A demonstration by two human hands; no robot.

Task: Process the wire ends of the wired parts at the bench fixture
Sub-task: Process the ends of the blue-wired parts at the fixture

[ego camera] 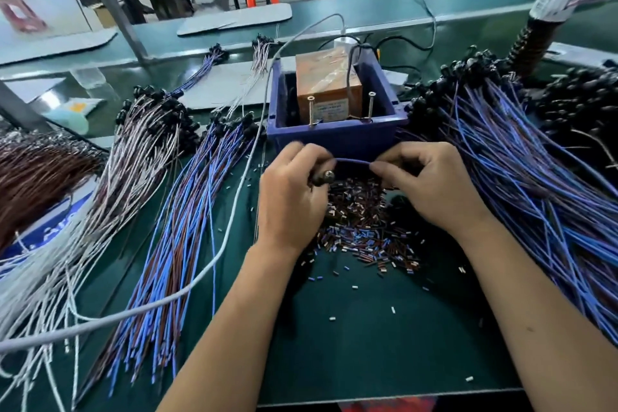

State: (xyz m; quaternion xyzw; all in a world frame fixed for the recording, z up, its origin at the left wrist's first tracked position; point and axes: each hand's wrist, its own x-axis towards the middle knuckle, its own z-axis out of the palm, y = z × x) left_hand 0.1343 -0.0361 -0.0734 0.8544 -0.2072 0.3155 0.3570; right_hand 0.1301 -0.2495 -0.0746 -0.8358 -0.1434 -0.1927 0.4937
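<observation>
1. Left hand (290, 197): fingers curled, clamped on the black body (323, 177) of one wired part, just in front of the bin (337, 137).
2. Right hand (431, 182): fingertips pinched together on the wire (354, 161) of the same part; the wire spans, slightly arched, from hand to hand. Its free ends are hidden behind the right fingers.
3. Fixture (329, 90): an orange-taped block with two upright screws (one at each front corner), standing inside the blue bin near the middle of the desk (351, 344).
4. Step in hand, as judged: one part has been singled out and is being straightened for presentation to the fixture. The next move calls for carrying the wire ends up over the bin's near wall to the screws, with both ends kept even.
5. Offcuts (364, 227): a heap of short insulation pieces (too many to count) lies under the hands, with strays toward the desk's near edge.
6. Stock: one large blue-wired pile (521, 197) at the right edge; toward the left edge, three bundles: blue-brown (187, 211), pale (133, 157), brown (36, 177). Individual parts cannot be counted.
7. A grey cable (234, 211) crosses the desk from the left edge to the bin.
</observation>
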